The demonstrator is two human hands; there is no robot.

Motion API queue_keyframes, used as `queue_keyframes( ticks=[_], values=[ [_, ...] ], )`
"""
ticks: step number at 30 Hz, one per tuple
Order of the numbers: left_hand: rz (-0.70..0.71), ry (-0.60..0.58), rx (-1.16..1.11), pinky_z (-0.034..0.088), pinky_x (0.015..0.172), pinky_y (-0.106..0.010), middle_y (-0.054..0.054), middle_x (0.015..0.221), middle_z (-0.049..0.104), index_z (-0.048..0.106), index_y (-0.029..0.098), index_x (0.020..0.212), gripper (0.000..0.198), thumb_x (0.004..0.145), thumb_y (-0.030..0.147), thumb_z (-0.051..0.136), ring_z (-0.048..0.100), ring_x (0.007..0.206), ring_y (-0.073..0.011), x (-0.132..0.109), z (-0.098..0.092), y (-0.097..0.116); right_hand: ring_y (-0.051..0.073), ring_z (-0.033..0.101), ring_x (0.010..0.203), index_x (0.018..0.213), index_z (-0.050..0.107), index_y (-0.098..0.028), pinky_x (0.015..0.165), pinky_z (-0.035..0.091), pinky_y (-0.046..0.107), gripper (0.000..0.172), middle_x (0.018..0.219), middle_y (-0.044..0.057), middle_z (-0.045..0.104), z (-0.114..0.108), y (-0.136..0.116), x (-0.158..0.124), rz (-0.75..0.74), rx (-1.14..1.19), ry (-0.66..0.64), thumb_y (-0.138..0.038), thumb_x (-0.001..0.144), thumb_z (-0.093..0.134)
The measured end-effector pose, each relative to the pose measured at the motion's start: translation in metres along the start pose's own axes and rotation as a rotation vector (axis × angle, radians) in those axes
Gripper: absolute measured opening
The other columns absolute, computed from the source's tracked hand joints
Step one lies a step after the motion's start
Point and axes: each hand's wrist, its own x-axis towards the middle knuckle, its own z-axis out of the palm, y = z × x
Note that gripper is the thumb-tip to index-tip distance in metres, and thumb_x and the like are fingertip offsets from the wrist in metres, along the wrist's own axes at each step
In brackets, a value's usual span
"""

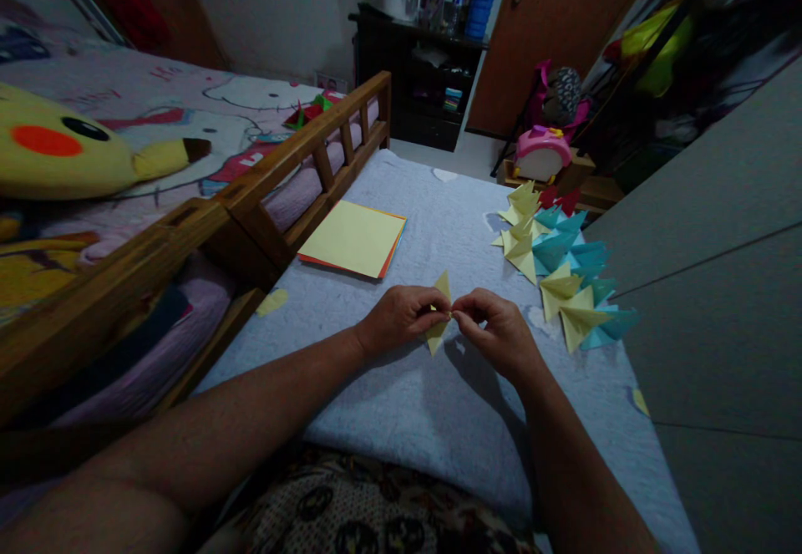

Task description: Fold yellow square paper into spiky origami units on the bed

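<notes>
My left hand [401,320] and my right hand [498,328] meet over the light blue mattress [407,404], both pinching a small folded yellow paper piece [439,312]. Its points stick out above and below my fingers. The fingers of both hands are closed on the fold at the middle. A stack of square paper sheets [352,238], yellow on top, lies just beyond my left hand.
Several folded yellow, teal and red paper pieces [560,266] lie in a row at the right. A wooden bed rail [276,182] runs along the left, with a yellow plush toy [68,144] behind it. A grey wall [714,287] stands at the right.
</notes>
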Motion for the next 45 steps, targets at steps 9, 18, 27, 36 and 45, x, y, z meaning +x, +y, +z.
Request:
queue_keyframes(
  ticks=[9,18,27,36,45],
  values=[
    [0.013,0.0,0.001,0.047,0.063,-0.023,-0.001,0.073,0.069,0.071,0.017,0.086,0.016,0.092,0.021,0.057,0.058,0.062,-0.0096,0.0,-0.0008,-0.0004,0.013,0.058,0.062,0.083,0.07,-0.019,0.059,0.044,0.025,0.014,0.069,0.0,0.066,-0.0004,0.0079,0.0003,0.104,0.091,-0.086,-0.03,0.083,0.061],
    [0.028,-0.006,0.013,0.048,0.065,-0.023,-0.001,0.073,0.069,0.07,0.018,0.085,0.016,0.091,0.022,0.057,0.059,0.064,-0.0101,0.0004,-0.0006,0.0004,0.01,0.05,0.055,0.077,0.064,-0.019,0.053,0.038,0.022,0.007,0.062,-0.003,0.058,0.0026,0.0034,0.0026,0.105,0.05,-0.079,-0.023,0.079,0.059],
    [-0.024,0.019,-0.017,0.047,0.062,-0.023,-0.002,0.073,0.071,0.072,0.017,0.085,0.017,0.092,0.026,0.059,0.059,0.062,-0.0102,0.0006,-0.0008,0.0004,0.011,0.052,0.058,0.081,0.065,-0.019,0.055,0.04,0.023,0.008,0.065,-0.002,0.059,0.001,0.0028,0.0011,0.054,0.041,-0.038,-0.024,0.081,0.058],
    [-0.02,0.032,-0.035,0.049,0.063,-0.024,-0.005,0.079,0.075,0.075,0.016,0.094,0.018,0.093,0.027,0.06,0.061,0.063,-0.0106,0.0008,-0.0013,0.0008,0.012,0.052,0.058,0.09,0.062,-0.019,0.054,0.041,0.023,0.014,0.067,-0.003,0.056,0.0,0.0061,-0.004,0.116,0.071,-0.108,-0.025,0.078,0.06],
    [-0.007,0.047,-0.05,0.049,0.062,-0.024,-0.004,0.078,0.073,0.074,0.017,0.091,0.017,0.092,0.026,0.06,0.06,0.063,-0.0105,0.0013,-0.0017,0.0017,0.012,0.053,0.06,0.08,0.062,-0.02,0.058,0.041,0.024,0.007,0.07,0.0,0.057,0.0047,0.0052,-0.0037,-0.17,-0.171,0.028,-0.017,0.084,0.056]
  ],
)
